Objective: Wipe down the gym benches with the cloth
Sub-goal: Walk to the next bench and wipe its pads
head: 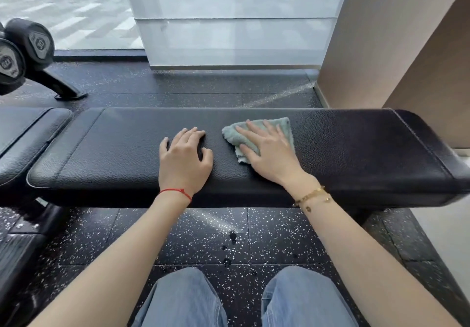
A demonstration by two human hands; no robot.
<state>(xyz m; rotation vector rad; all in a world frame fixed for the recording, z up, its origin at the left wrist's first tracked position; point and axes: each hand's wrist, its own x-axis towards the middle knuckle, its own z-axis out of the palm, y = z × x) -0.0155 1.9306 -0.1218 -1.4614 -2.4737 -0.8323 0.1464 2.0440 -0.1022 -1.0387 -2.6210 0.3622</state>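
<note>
A long black padded gym bench (343,148) runs across the view in front of me. A pale green cloth (286,129) lies flat on its top, right of centre. My right hand (269,152) presses down on the cloth with spread, straight fingers. My left hand (183,157) rests on the bare pad just left of the cloth, fingers loosely bent and holding nothing.
A second black pad (28,133) adjoins the bench at the left. Dumbbells (24,46) sit on a rack at the far left. A glass partition (234,34) and a beige wall (396,46) stand behind. The speckled rubber floor (203,237) carries a few dark wet spots.
</note>
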